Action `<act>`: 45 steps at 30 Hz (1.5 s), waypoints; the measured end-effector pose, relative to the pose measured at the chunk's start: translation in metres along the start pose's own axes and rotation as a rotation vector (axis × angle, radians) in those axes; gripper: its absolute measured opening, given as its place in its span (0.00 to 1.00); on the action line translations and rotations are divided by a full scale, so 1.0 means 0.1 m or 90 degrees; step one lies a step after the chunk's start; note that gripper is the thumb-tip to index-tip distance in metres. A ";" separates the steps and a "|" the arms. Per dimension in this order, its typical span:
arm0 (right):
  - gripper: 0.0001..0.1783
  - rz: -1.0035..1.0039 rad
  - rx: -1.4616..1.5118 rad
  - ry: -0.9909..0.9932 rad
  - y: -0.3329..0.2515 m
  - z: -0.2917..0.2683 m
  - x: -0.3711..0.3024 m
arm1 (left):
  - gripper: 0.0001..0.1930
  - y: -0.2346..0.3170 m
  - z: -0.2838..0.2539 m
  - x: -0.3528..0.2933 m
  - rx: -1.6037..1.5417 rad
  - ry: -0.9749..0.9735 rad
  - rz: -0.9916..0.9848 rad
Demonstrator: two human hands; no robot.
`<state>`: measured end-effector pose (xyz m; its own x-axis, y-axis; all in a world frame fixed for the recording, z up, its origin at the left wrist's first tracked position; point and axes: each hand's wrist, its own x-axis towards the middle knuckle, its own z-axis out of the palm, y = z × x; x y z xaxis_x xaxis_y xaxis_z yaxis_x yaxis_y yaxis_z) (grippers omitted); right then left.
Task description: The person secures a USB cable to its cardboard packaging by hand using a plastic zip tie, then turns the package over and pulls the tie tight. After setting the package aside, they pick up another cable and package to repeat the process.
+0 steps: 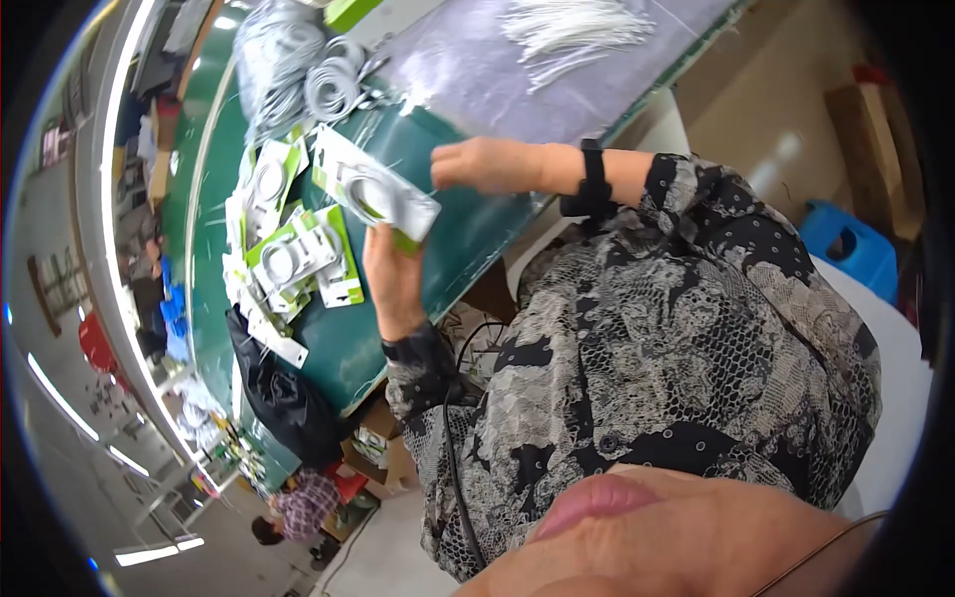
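My left hand grips the lower end of a flat white-and-green retail pack, tilted above the table. A coiled white cable shows through its clear front. Beside the pack's right edge is my right hand, with a black band at the wrist. Its fingers are curled together; whatever they may hold is hidden. To the left of the held pack lies a loose pile of similar cable packs. Farther back are bare coiled grey-white cables, next to a clear bag full of more cables.
A bundle of thin white strips lies on a clear plastic sheet over the green table. A black bag sits at the table's left end. A blue stool and cardboard stand at right. Another person is farther off.
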<state>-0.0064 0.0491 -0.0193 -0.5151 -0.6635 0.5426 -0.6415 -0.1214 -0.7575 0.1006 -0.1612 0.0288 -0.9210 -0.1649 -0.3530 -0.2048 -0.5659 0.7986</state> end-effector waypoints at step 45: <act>0.18 0.321 0.500 0.393 -0.04 -0.61 -0.16 | 0.15 -0.35 1.03 0.62 0.416 -0.163 0.394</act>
<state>-0.0306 0.1053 -0.0024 -0.9486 -0.3148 0.0314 0.1444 -0.5192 -0.8423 0.0167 -0.0677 0.0291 -0.9575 -0.0587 0.2826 0.2721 0.1424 0.9517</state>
